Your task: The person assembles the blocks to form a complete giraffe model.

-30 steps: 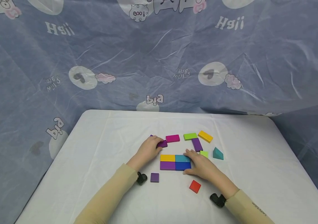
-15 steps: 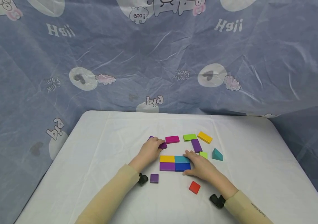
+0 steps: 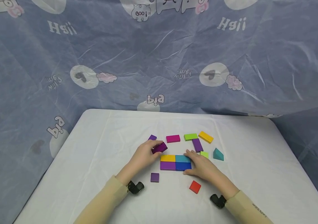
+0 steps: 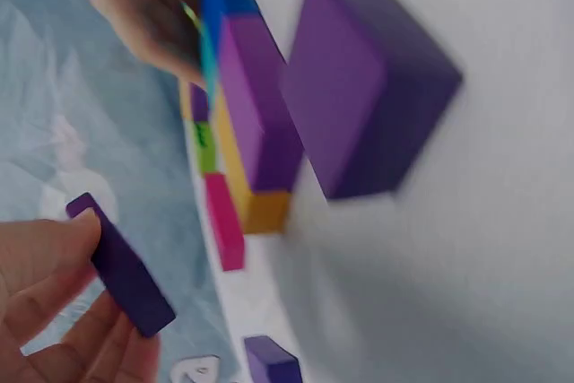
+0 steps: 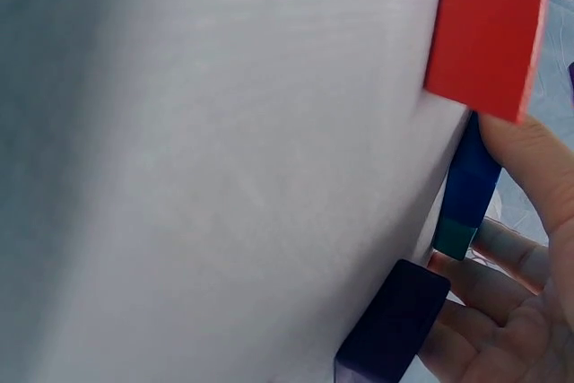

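Between its thumb and fingers, my left hand [image 3: 145, 154] pinches a dark purple block [image 3: 161, 147], held tilted just behind a flat rectangle of joined blocks. In the left wrist view the same purple block [image 4: 130, 271] hangs clear of the table. That rectangle has a yellow block [image 3: 168, 158] and a teal block [image 3: 182, 158] at the back, a violet block [image 3: 168, 166] and a blue block [image 3: 183, 166] in front. My right hand [image 3: 203, 166] holds its right end, thumb by the blue block's front corner, fingertips by the teal block's back corner.
Behind lie a purple block [image 3: 152, 137], a magenta block [image 3: 173, 138], a lime block [image 3: 190, 137], a yellow bar [image 3: 205, 137] and a purple bar [image 3: 197, 145]. A teal triangular block [image 3: 218, 154] sits right. In front are a purple block [image 3: 154, 177] and a red block [image 3: 195, 187].
My left hand has lifted the dark purple block off the table and drawn it slightly nearer and left, uncovering the purple block behind. The right hand has stayed at the rectangle.
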A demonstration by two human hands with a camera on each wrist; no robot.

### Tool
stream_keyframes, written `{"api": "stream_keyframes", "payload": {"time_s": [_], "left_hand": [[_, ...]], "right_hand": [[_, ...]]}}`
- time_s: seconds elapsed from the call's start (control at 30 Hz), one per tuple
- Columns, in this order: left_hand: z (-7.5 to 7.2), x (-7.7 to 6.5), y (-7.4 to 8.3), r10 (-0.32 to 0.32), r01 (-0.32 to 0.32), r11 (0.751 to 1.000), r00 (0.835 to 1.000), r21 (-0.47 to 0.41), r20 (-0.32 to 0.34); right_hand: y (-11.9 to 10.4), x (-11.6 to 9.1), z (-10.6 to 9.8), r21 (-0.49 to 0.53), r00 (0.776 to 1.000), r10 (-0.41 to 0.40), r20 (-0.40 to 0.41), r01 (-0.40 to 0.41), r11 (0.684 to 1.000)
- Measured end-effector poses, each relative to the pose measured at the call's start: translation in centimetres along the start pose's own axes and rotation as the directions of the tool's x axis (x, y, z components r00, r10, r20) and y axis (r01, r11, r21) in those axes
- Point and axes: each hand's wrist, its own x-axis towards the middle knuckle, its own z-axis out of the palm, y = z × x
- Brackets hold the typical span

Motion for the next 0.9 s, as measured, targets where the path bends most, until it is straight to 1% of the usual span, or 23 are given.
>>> {"api": "stream_keyframes", "payload": {"time_s": [0.1,0.17,0.23,0.37,0.43,0.53,0.67,0.77,0.83,0.9], "left_hand": [[-0.2,-1.7,0.8,-0.007,0.01,0.997,0.999,-0.073,0.038],[0.1,-2.9,1.4,-0.007,0.013,0.995,0.998,-0.097,0.068],[0.6,-4.1,2.0,-0.003,0.014,0.994,0.995,-0.11,0.095],[2.3,-6.1,2.9,0.02,-0.005,0.995,0.989,-0.101,0.147],[3.2,-6.9,3.1,0.024,-0.011,0.997,0.986,-0.075,0.166],[4.1,-7.7,3.2,0.027,-0.031,0.999,0.982,0.02,0.187],[4.7,-8.1,3.2,0.053,-0.081,0.987,0.98,0.141,0.192],[5.0,-8.2,3.2,0.068,-0.099,0.975,0.986,0.198,0.154],[5.1,-8.2,3.2,0.064,-0.088,0.97,0.991,0.227,0.114],[5.1,-8.2,3.3,0.047,-0.065,0.968,0.996,0.241,0.08]], "right_hand": [[0.0,0.0,0.0,-0.004,1.0,-0.007,-0.004,0.007,1.0],[-0.1,0.1,0.0,-0.007,1.0,-0.009,-0.007,0.009,1.0],[-0.1,0.1,0.1,-0.009,1.0,-0.009,-0.011,0.009,1.0],[0.0,0.0,0.2,-0.003,1.0,-0.008,-0.019,0.008,1.0],[0.1,-0.1,0.3,0.001,1.0,-0.008,-0.023,0.008,1.0],[0.1,-0.1,0.4,-0.001,1.0,-0.008,-0.023,0.008,1.0],[0.2,0.0,0.4,-0.012,1.0,-0.003,-0.022,0.003,1.0],[0.1,0.0,0.4,-0.014,1.0,-0.001,-0.022,0.001,1.0],[0.1,0.0,0.3,-0.011,1.0,-0.002,-0.023,0.001,1.0],[0.0,0.0,0.3,-0.012,1.0,-0.002,-0.023,0.002,1.0]]}}
